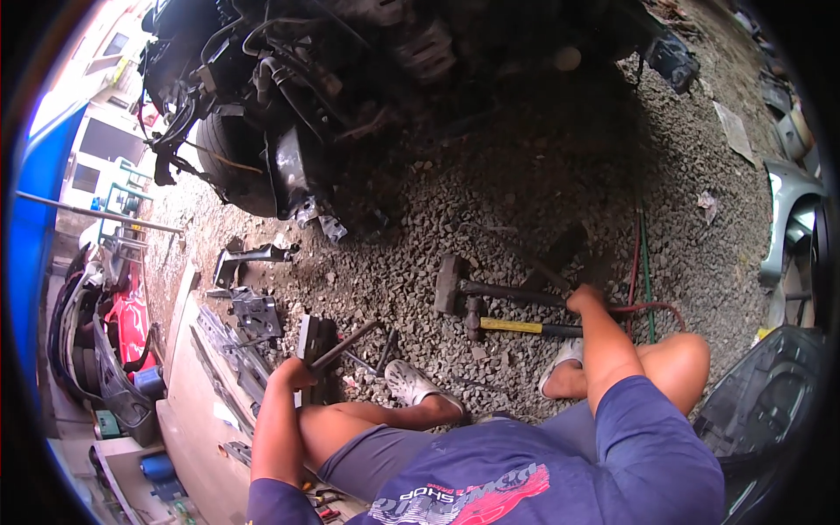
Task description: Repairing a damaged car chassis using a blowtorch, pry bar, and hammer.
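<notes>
Left hand [294, 374] is wrapped around the near end of a metal bar [350, 344] angled out over the gravel [420, 227]. Right hand [584, 298] is curled on a dark rod [551, 276], right by the end of a sledgehammer [448, 284] lying flat. Ball-peen hammer [516, 325], yellow-and-black handle, sits just beside it. Stripped-down vehicle [289, 79] looms beyond, tire [229, 157] showing.
</notes>
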A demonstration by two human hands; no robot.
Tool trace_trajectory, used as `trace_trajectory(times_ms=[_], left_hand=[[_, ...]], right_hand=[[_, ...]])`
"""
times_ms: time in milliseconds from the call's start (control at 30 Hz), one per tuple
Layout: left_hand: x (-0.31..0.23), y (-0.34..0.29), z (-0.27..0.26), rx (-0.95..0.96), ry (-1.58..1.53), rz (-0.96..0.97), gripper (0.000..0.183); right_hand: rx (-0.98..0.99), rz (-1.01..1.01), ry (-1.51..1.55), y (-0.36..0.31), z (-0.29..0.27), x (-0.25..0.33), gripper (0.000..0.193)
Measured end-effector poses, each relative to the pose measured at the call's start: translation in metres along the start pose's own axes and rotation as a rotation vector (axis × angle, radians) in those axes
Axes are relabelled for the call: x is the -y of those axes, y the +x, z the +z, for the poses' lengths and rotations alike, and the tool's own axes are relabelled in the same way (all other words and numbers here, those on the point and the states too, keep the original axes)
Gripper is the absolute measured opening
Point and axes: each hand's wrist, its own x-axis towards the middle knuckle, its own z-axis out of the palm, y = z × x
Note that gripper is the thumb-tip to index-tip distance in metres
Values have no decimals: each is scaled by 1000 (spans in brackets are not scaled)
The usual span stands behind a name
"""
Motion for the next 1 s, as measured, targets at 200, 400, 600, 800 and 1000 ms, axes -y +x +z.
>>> trace_trajectory(times_ms=[200, 400, 600, 800, 1000], left_hand=[[14, -17, -2, 18, -37, -55, 31], [7, -12, -6, 110, -73, -55, 47], [16, -39, 13, 216, -228, 70, 56], [147, -10, 200, 144, -783, 342, 57], [37, 19, 410, -59, -1041, 436, 47]], right_hand=[[-409, -150, -220, 0, 26, 10, 58], [360, -391, 178, 5, 16, 13, 43], [466, -396, 593, -84, 18, 51, 43], [458, -580, 609, -203, -20, 57, 47], [36, -740, 333, -307, -29, 33, 56]])
